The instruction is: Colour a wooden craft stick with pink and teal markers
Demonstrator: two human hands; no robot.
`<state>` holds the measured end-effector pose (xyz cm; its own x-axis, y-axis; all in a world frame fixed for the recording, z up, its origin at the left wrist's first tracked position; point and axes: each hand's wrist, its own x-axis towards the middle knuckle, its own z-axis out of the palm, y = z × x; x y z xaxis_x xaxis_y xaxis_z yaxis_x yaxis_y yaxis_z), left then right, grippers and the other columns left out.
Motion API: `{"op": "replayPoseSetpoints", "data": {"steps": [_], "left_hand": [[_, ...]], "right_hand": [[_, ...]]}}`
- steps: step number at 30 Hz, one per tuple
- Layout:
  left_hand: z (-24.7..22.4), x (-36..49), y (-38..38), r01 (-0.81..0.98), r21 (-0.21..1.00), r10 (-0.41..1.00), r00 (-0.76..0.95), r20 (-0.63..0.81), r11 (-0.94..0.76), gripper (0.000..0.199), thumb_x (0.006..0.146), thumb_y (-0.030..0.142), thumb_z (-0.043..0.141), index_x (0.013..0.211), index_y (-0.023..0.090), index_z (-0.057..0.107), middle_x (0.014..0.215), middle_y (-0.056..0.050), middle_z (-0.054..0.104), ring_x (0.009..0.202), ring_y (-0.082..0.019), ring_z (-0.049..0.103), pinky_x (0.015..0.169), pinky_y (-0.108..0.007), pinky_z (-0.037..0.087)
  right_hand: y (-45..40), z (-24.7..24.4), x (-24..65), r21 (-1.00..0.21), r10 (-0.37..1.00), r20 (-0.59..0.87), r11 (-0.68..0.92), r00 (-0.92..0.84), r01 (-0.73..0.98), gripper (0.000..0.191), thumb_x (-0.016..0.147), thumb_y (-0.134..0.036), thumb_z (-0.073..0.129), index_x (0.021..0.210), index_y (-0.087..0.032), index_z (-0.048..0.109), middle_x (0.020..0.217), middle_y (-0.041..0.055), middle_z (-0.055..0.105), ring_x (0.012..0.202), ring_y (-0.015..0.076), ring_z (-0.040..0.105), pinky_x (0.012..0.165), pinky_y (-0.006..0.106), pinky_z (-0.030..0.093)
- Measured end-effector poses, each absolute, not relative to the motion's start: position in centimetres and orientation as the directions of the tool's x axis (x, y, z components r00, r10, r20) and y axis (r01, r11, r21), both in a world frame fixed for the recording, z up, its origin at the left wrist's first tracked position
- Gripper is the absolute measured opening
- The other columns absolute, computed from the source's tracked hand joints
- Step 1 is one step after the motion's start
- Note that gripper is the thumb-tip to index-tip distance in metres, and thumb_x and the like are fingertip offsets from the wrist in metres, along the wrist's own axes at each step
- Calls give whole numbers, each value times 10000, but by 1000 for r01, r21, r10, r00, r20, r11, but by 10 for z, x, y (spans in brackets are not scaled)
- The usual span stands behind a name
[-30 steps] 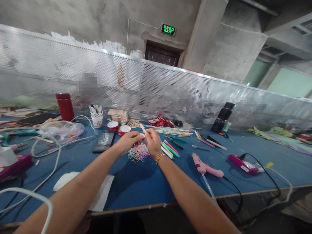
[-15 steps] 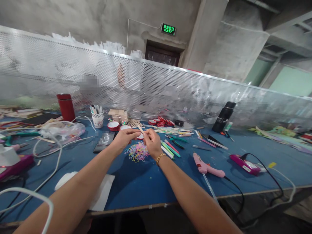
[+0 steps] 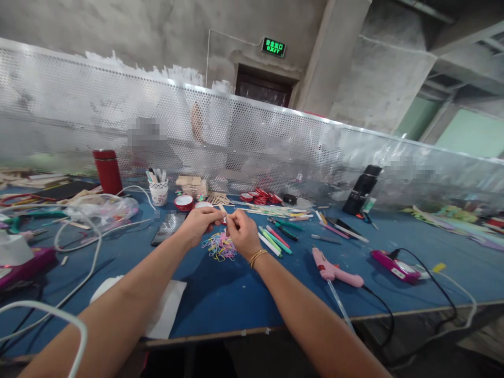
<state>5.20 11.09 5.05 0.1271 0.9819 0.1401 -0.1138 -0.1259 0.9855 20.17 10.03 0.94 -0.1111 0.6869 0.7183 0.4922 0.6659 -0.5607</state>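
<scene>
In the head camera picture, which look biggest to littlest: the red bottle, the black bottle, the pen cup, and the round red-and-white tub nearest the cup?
1. Red bottle and black bottle: too close to rank.
2. Pen cup.
3. Round red-and-white tub.

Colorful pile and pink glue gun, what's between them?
In the head view: the right wrist with a gold bracelet, then blue tabletop, markers just farther back.

I see a red thermos (image 3: 107,173) far left, a black bottle (image 3: 361,191) far right, a lit exit sign (image 3: 273,47) beyond.
</scene>
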Motion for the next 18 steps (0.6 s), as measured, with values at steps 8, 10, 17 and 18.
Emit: {"op": "replayPoseSetpoints", "data": {"steps": [8, 10, 17, 18], "left_hand": [[50, 52, 112, -116, 988, 987, 110, 116, -103, 117, 628, 202, 749, 606, 113, 677, 546, -24, 580, 406, -37, 440, 375, -161, 287], [50, 53, 112, -107, 988, 988, 101, 118, -107, 110, 637, 196, 740, 600, 117, 674, 545, -23, 576, 404, -37, 439, 374, -159, 292], [51, 55, 110, -84, 990, 990, 77, 121, -114, 103, 660, 166, 699, 575, 122, 662, 541, -19, 559, 405, -34, 422, 360, -154, 260], [51, 55, 109, -82, 990, 989, 78, 122, -116, 101, 658, 167, 699, 575, 122, 662, 538, -16, 554, 404, -33, 417, 360, -153, 259]], "right_hand": [[100, 9, 202, -553, 687, 717, 665, -120, 503, 182, 937, -347, 463, 804, -230, 507, 606, -10, 610, 538, 138, 547, 554, 229, 378], [101, 8, 201, -551, 687, 717, 664, -121, 505, 184, 940, -350, 460, 805, -232, 503, 610, -11, 613, 544, 140, 555, 560, 231, 385], [100, 8, 201, -561, 690, 714, 666, -120, 492, 180, 938, -338, 467, 793, -235, 492, 594, -18, 620, 532, 139, 565, 560, 232, 386], [100, 8, 201, -564, 692, 712, 665, -120, 489, 176, 935, -335, 470, 792, -234, 494, 593, -17, 622, 531, 139, 566, 558, 231, 386]]}}
